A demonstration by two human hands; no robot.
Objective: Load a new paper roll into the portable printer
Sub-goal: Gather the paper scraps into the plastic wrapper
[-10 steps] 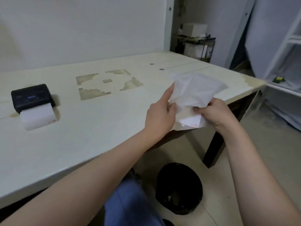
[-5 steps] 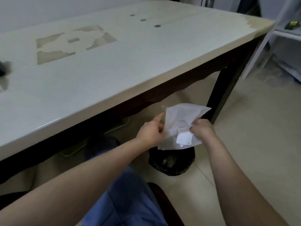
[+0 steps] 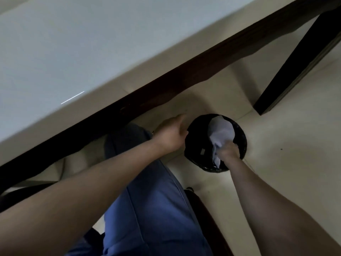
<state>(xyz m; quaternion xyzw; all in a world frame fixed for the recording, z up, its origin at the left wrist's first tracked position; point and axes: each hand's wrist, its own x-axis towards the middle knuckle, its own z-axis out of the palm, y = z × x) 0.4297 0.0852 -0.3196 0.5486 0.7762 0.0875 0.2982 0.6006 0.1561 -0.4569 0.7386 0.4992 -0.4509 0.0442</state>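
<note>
My right hand (image 3: 228, 150) grips a crumpled white paper wrapper (image 3: 220, 132) and holds it inside the mouth of a black waste bin (image 3: 193, 145) on the floor. My left hand (image 3: 170, 134) hovers just left of the bin's rim with loosely curled fingers and nothing in it. The portable printer and the paper roll are out of view.
The pale table top (image 3: 73, 43) fills the upper left, with its dark wooden edge (image 3: 166, 76) running diagonally above the bin. A dark table leg (image 3: 299, 60) stands at the upper right. My blue-trousered leg (image 3: 153, 209) and a dark chair seat edge (image 3: 208, 215) are below.
Both hands went down from table height to the floor bin. My left hand let go of the wrapper, and my right hand pushed it into the bin. The view tilted downward, losing the printer.
</note>
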